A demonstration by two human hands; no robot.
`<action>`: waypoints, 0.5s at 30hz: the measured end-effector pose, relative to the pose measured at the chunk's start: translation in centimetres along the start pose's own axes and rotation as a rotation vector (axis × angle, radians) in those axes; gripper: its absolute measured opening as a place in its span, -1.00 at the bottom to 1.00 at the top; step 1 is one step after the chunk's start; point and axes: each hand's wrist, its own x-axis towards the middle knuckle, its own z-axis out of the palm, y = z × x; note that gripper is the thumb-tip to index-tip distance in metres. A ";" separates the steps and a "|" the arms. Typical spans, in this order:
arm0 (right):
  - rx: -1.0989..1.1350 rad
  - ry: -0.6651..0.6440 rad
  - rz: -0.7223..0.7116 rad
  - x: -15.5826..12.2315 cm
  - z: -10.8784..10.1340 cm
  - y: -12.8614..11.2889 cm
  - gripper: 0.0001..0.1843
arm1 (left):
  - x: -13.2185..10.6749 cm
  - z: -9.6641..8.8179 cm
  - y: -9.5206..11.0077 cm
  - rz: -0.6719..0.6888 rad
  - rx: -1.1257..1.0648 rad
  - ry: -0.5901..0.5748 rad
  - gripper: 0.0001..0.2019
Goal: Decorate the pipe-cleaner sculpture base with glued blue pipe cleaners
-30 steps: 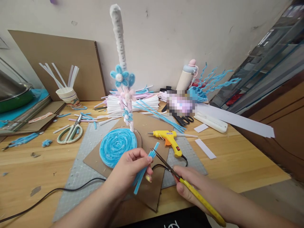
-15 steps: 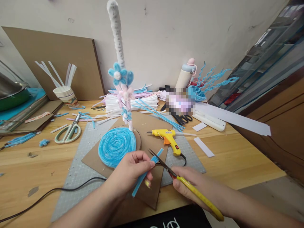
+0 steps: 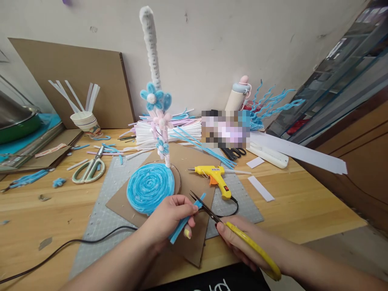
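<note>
L hand (image 3: 174, 214), fingers curled, pinches blue strips (image 3: 178, 233); R hand (image 3: 242, 244) wraps yellow-handled scissors (image 3: 244, 235), angled up-left, blades parted slightly, prob. astride strip ends.

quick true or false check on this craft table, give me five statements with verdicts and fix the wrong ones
1. The right hand holds the yellow scissors. True.
2. The left hand holds pink strips. False: the strips held there are blue.
3. The glue gun is yellow with an orange trigger. True.
4. The blue spiral disc lies to the right of the glue gun in the picture. False: it lies to the left.
5. White strips stick up out of the paper cups. True.
</note>
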 end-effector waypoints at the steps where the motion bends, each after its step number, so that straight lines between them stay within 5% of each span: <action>1: 0.004 0.003 0.000 0.0 0.1 0.0 -0.15 | 0.1 0.0 0.0 0.000 -0.001 0.004 -0.69; 15: 0.153 0.007 -0.004 1.7 1.2 1.7 -0.28 | 0.6 0.1 -0.5 -0.002 0.019 0.037 -0.69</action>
